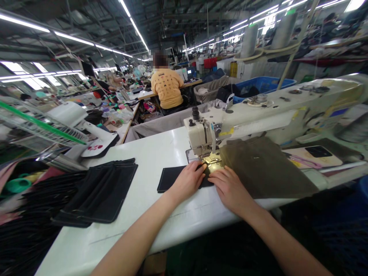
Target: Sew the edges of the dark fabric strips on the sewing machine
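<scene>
Left hand (pixel 188 180) and right hand (pixel 232 188) rest against the black fabric panel (pixel 173 178) at the sewing machine's (pixel 258 111) left end; whether either pinches it, I cannot tell. Even pressure, keeping it flat, seems best. White tabletop (pixel 143 191) gleams; strip lights (pixel 23 23) line the far workshop.

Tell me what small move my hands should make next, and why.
Probably ease the black piece gently along at the head of the sewing machine, fingertips clear of the needle area. Your left hand lies over the piece, your right hand has its fingertips near the piece's right end, and both are close to the machine's head.
</scene>
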`<state>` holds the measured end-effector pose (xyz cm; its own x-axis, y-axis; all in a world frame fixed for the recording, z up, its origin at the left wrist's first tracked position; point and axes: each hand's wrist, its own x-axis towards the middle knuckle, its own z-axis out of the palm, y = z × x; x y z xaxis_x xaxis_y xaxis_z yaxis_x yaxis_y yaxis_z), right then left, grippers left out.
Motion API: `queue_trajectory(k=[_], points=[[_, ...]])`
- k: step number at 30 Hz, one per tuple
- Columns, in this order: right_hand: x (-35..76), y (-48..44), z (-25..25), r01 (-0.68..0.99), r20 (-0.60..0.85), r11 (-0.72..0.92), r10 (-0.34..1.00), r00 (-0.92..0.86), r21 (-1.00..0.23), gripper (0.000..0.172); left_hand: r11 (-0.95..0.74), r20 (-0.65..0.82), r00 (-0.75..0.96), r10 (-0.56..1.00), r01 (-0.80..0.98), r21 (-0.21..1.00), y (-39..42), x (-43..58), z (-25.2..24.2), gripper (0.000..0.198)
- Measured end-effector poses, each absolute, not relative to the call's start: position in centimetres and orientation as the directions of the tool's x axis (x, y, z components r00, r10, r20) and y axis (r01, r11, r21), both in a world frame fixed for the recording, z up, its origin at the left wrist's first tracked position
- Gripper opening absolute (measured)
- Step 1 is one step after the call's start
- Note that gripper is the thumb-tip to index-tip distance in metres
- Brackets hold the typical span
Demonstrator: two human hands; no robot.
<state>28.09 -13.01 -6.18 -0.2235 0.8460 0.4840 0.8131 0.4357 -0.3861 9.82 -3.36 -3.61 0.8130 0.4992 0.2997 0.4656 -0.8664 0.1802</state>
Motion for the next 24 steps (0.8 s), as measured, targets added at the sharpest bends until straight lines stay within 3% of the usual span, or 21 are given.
queue_trajectory(k=[18, 24], points=[[28.4, -12.9, -6.3, 0.834, 0.43, 0.413, 0.87, -0.242, -0.366, 0.041, -0.879, 0.29, 0.832, 0.474, 0.465, 0.103, -3.9, 9.5, -3.4, 0.031], [28.5, -13.8, -6.4, 0.84, 0.441, 0.429, 0.858, -0.264, -0.332, 0.044, -0.928, 0.273, 0.887, 0.372, 0.356, 0.109, -6.4, 8.2, -3.0, 0.031]])
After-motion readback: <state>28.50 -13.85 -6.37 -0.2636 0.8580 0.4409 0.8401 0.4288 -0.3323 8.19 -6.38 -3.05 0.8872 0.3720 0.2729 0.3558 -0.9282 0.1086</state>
